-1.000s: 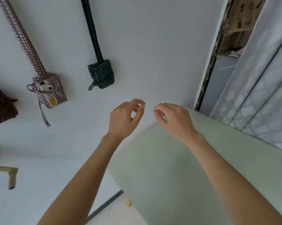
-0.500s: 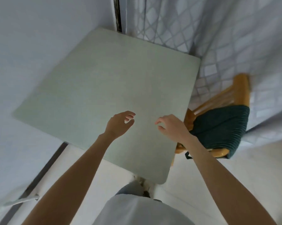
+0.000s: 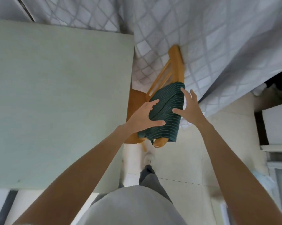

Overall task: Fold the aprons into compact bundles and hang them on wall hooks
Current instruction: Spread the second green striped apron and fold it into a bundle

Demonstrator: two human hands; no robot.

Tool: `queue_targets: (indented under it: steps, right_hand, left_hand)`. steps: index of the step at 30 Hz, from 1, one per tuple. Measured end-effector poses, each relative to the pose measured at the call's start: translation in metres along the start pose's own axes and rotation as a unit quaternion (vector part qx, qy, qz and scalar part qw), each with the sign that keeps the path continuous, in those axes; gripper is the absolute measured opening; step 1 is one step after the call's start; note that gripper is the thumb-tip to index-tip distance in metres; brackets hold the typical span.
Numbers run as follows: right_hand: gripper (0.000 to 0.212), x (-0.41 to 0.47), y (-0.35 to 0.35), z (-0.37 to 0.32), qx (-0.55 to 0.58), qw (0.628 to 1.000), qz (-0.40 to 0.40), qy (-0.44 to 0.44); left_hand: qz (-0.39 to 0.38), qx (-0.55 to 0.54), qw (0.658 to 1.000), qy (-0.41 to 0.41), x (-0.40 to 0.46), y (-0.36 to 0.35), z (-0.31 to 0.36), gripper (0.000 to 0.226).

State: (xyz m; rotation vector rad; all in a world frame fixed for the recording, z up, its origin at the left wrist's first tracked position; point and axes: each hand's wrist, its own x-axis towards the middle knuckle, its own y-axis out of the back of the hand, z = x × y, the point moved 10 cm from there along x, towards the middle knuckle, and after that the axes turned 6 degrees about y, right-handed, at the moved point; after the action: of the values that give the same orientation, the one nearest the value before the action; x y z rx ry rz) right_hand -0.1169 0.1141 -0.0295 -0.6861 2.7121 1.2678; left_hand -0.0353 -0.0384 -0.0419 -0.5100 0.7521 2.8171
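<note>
A dark green striped apron (image 3: pixel 167 111) hangs draped over the back of a wooden chair (image 3: pixel 174 67) to the right of the table. My left hand (image 3: pixel 144 117) is spread open at the apron's left side, thumb lying across the cloth. At the apron's right side my right hand (image 3: pixel 188 108) reaches in, fingers apart and touching the fabric. Neither hand has closed on the cloth. No wall hooks or hung bundles are in view.
A pale green table (image 3: pixel 55 95) fills the left half. A grey quilted curtain (image 3: pixel 218 38) hangs behind the chair. White boxes or furniture (image 3: pixel 278 124) stand at the right edge. My leg and shoe (image 3: pixel 149 159) are on the tiled floor below the chair.
My view swung from the wall with hung bundles down to the table, then right to the chair. Both hands moved from above the table to the green apron's sides.
</note>
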Motion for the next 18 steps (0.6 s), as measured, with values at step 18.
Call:
queue_targets:
  steps: [18]
  right_hand:
    - [0.033,-0.017,0.021,-0.043,-0.193,0.956,-0.030,0.217]
  left_hand:
    - [0.016,0.046,0.998,-0.048,0.042,-0.025,0.031,0.114]
